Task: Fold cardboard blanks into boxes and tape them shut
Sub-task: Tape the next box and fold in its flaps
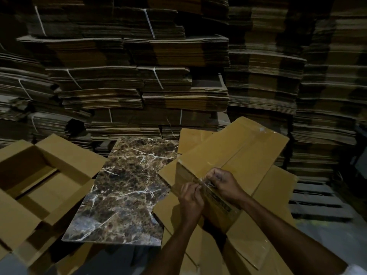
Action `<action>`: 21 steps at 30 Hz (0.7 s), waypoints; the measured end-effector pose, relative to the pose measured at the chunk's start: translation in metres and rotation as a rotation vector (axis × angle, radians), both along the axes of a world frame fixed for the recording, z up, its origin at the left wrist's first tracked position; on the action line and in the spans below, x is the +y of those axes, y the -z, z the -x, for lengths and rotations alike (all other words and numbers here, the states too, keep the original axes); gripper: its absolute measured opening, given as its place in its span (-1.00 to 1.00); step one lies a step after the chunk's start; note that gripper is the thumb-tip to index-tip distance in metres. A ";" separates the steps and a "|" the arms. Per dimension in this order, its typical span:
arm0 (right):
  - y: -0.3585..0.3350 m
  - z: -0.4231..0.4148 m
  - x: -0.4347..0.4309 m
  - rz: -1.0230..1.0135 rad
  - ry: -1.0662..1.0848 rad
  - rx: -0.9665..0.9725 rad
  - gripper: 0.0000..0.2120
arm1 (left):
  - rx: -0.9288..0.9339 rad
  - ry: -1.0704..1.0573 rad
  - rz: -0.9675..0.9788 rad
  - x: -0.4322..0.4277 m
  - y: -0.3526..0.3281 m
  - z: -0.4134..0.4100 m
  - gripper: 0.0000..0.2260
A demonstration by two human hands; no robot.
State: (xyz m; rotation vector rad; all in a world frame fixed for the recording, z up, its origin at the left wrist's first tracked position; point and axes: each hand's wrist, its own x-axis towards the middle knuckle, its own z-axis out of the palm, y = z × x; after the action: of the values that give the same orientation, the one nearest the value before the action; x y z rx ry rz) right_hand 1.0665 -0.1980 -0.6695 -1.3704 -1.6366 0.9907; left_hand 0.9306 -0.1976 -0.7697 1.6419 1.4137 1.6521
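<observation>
A folded cardboard box (238, 151) is seen lying on its side at the right of the scene, tilted away from the camera, resting on loose flat cardboard sheets (276, 197) and overlapping the right edge of a marble-patterned slab (127, 191). A strip of clear tape (201, 183) is held at the box's near corner. It is pinched between the curled fingers and thumb of the left hand (191, 197) and gripped just beside that by the bunched fingertips of the right hand (224, 185), the two hands almost touching. Dark printing can be made out on the box's near face below the right wrist, but it is too blurred to be read. A further patch of shiny tape (262, 129) is visible at the box's far corner. To the left of the slab, an open box (39, 175) is shown with its flaps spread outward. Only its own bottom flaps can be seen inside. The background is filled by tall stacks of flat blanks (139, 76), many bundled with white straps (150, 22). The stacks close off the space directly behind the slab. At the far right, wooden pallet slats (317, 201) are seen on the floor beside the sheets. The scene is dimly lit, and no readable label is shown on any of the cardboard.
</observation>
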 end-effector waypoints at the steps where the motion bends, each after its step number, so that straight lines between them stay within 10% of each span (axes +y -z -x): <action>1: 0.000 0.000 0.000 0.001 -0.001 0.008 -0.74 | 0.007 0.001 -0.010 -0.001 0.002 -0.001 -0.89; 16: 0.007 0.003 0.007 -0.049 0.178 -0.190 -0.74 | 0.284 0.234 0.134 0.003 -0.003 0.008 -0.92; 21: 0.008 0.001 0.006 -0.061 0.179 -0.213 -0.73 | -0.130 0.262 0.371 -0.033 -0.024 -0.009 -0.84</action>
State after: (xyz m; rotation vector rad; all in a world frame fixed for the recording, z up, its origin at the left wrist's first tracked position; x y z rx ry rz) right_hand 1.0655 -0.1924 -0.6775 -1.5938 -1.6475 0.7055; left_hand 0.9397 -0.2310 -0.7458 1.4107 1.2855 1.2403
